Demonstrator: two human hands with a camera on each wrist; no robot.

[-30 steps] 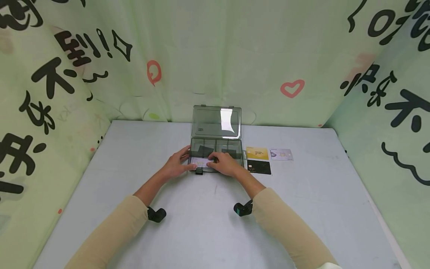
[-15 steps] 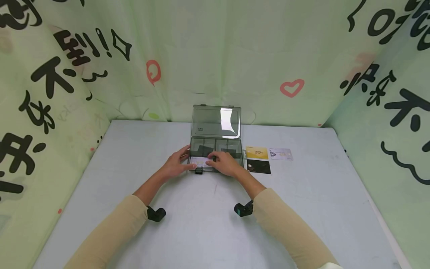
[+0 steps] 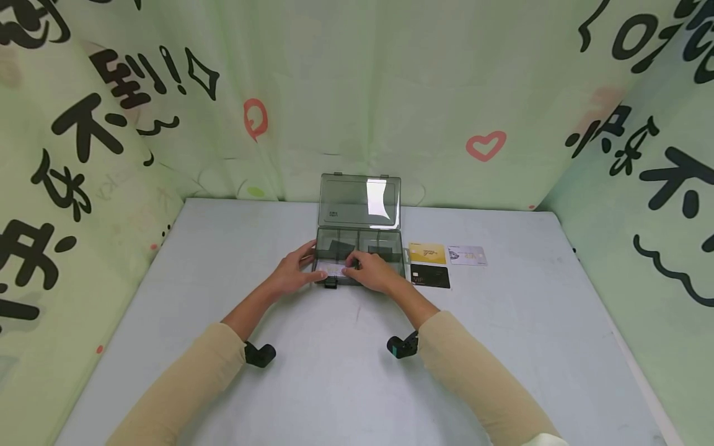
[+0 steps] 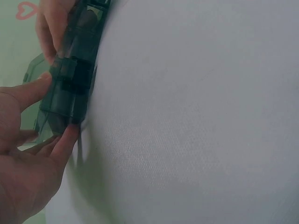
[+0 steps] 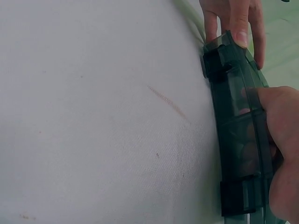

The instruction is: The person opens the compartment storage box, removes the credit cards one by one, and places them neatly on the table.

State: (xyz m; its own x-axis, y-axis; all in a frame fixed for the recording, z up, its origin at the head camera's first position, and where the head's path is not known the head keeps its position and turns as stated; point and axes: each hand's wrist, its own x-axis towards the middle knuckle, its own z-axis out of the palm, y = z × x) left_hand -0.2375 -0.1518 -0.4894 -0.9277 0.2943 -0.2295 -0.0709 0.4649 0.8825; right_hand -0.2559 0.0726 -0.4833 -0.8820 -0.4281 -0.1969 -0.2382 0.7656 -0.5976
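A smoky clear plastic compartment box (image 3: 380,240) sits on the table with its lid (image 3: 351,207) raised at the back. My left hand (image 3: 291,271) grips the box's left end, thumb at the front edge and fingers along the side; the left wrist view shows this hand (image 4: 32,144) around the corner. In the front left compartment lies a pale purple card (image 3: 330,268). The curled fingers of my right hand (image 3: 370,270) reach into the box and pinch the card's right end. Through the box wall, in the right wrist view, the right hand's fingertips (image 5: 250,151) show dimly.
Right of the box, a gold card (image 3: 427,253), a black card (image 3: 430,277) and another pale purple card (image 3: 467,256) lie flat on the white table (image 3: 357,371). Dark pieces (image 3: 340,249) are in the rear compartments. A patterned green curtain (image 3: 334,93) stands behind.
Both hands stay almost where they were. The pale purple card in the box has shifted very slightly in angle; the box and the loose cards have not moved.
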